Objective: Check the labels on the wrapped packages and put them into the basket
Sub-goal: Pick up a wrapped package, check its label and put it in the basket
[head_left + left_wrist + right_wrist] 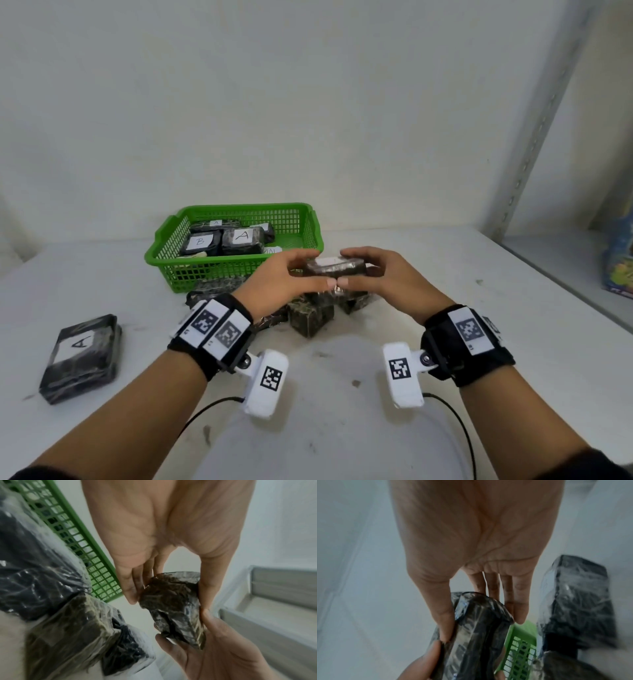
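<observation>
Both hands hold one dark wrapped package (335, 268) in the air just right of the green basket (191, 270). My left hand (294, 274) grips its left end, my right hand (376, 274) its right end, thumbs meeting at the near side. A white label faces up on it. The wrist views show the same package (173, 608) (476, 635) pinched between thumb and fingers. The basket holds several wrapped packages, two labelled A (242, 238) and B (200, 242). More packages (310, 317) lie in a pile under my hands. A package labelled A (80, 358) lies alone at the left.
The white table (342, 428) meets a white wall close behind the basket. A perforated metal shelf post (534, 137) rises at the right, with a colourful packet (618, 260) on the shelf beyond it. Cables trail from the wrist cameras toward me.
</observation>
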